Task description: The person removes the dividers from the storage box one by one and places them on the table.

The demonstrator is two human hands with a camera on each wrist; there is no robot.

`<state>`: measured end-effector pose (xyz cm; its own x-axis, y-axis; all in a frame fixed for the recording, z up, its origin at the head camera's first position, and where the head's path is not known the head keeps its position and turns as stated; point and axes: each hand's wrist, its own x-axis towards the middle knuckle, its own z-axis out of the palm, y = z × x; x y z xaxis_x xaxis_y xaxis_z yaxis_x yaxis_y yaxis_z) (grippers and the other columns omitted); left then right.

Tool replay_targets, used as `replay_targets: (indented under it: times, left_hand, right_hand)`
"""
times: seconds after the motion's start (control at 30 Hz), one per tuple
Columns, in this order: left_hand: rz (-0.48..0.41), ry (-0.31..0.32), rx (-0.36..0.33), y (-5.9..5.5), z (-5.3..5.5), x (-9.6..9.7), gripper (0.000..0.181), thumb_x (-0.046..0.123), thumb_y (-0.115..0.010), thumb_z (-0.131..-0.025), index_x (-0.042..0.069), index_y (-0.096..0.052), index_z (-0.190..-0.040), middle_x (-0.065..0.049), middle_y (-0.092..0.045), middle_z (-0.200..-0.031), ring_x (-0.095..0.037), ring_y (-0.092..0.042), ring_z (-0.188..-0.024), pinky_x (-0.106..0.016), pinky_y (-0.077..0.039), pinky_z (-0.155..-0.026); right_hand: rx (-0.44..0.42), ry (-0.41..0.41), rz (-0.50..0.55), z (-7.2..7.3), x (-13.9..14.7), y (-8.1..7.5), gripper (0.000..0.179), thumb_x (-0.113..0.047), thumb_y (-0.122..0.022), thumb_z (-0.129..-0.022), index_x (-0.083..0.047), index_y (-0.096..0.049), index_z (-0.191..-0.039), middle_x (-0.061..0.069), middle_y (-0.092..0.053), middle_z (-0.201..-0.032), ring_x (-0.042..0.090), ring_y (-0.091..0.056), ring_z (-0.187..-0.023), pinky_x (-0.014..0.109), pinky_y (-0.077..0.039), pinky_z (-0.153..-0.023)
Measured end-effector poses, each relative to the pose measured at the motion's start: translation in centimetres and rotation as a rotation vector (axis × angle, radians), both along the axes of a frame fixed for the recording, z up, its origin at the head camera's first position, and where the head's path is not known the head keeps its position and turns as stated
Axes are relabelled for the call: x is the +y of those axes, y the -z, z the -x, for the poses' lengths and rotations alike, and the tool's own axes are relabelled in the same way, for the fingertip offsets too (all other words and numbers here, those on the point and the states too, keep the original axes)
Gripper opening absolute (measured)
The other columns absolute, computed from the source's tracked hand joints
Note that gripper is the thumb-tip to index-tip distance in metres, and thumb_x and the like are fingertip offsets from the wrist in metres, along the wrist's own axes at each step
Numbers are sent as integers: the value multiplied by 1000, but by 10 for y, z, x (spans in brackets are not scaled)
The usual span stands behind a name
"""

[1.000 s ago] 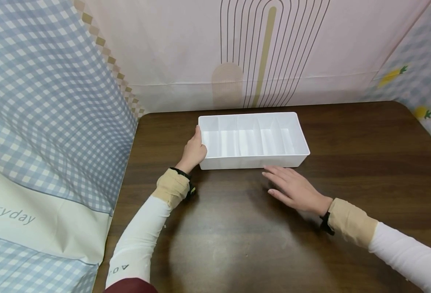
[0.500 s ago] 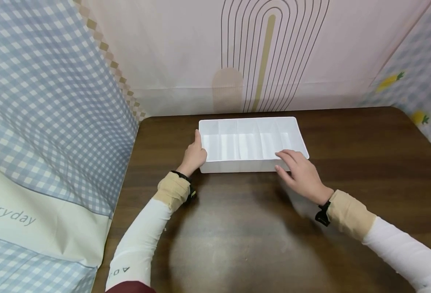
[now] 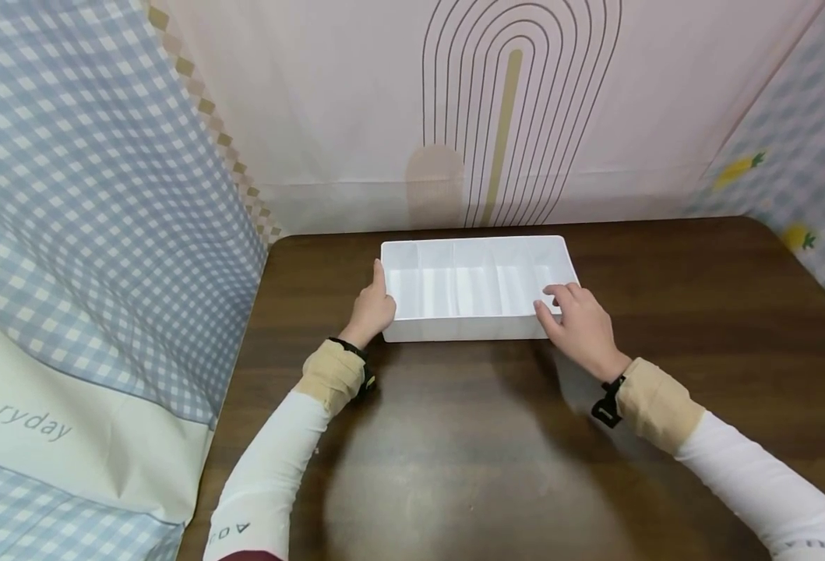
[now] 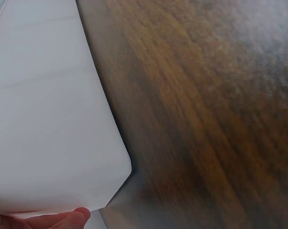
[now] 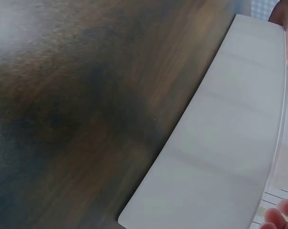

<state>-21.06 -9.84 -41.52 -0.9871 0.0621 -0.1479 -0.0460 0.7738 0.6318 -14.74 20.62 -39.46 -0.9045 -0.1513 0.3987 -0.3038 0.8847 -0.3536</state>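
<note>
A white plastic box (image 3: 461,328) with dividers making several compartments sits on the dark wooden table. At its left end is my left hand (image 3: 373,310), index finger straight along the outside of the end wall. The left wrist view shows a fingertip (image 4: 77,215) against that end of the box. My right hand (image 3: 583,331) is at the front right corner, fingers loosely bent over the rim and thumb near the front wall. In the right wrist view its fingertips (image 5: 280,217) show beside the rim. The compartments in view hold nothing.
The brown wooden table (image 3: 440,452) stretches in front of the box and to both sides. A pale cloth with an arch pattern (image 3: 342,117) hangs behind it. Blue checked cloth (image 3: 104,195) hangs at the left, and more cloth with yellow fruit (image 3: 738,170) at the right.
My right hand has moved from in front of the box up and right to its front right corner, fingers now over the rim. The left hand stays at the left end.
</note>
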Motion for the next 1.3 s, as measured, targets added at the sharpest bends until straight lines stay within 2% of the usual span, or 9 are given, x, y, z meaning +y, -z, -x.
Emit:
replay_targets:
  times: [0.23,0.43,0.67,0.83,1.1,1.3]
  left_hand:
    - [-13,-2,8,2,0,0,68,2,-30,-84,6,4,-143,-2,-37,-55,-13,-26,-41,-23,-26,-40]
    - [-20,0,8,2,0,0,68,2,-29,-84,8,6,-143,-1,-36,-54,-12,-25,-41,-23,-25,-39]
    - [-23,-3,13,2,0,0,67,3,-29,-85,8,5,-143,-2,-36,-53,-12,-26,-41,-23,-26,-39]
    - [-19,-9,12,1,-1,0,68,2,-29,-84,8,5,-143,-2,-36,-55,-13,-26,-41,-23,-26,-39]
    - [-18,-9,12,0,-2,1,68,2,-29,-84,8,5,-143,-2,-36,-54,-13,-27,-41,-23,-26,-39]
    - [-14,-13,18,0,-2,2,68,1,-29,-84,8,5,-143,-2,-36,-53,-12,-26,-40,-22,-25,-39]
  right_hand:
    - [-39,30,-5,9,-3,-1,30,-27,-52,-84,0,-61,-95,12,-56,-74,23,-51,-63,37,-40,-49]
    - [-62,52,-12,17,-5,-1,31,-27,-51,-85,2,-62,-93,13,-57,-70,23,-50,-57,33,-37,-44]
    - [-63,75,4,28,-8,2,32,-23,-48,-84,5,-59,-96,15,-56,-70,27,-52,-59,41,-41,-49]
    - [-93,80,21,31,-9,4,33,-21,-47,-84,7,-57,-99,17,-56,-71,28,-53,-61,43,-43,-53]
    - [-138,113,40,36,-9,5,36,-21,-45,-84,7,-52,-106,14,-53,-63,26,-49,-52,43,-40,-49]
    - [-165,120,44,39,-9,5,35,-21,-45,-84,7,-52,-104,21,-58,-73,31,-52,-56,44,-42,-50]
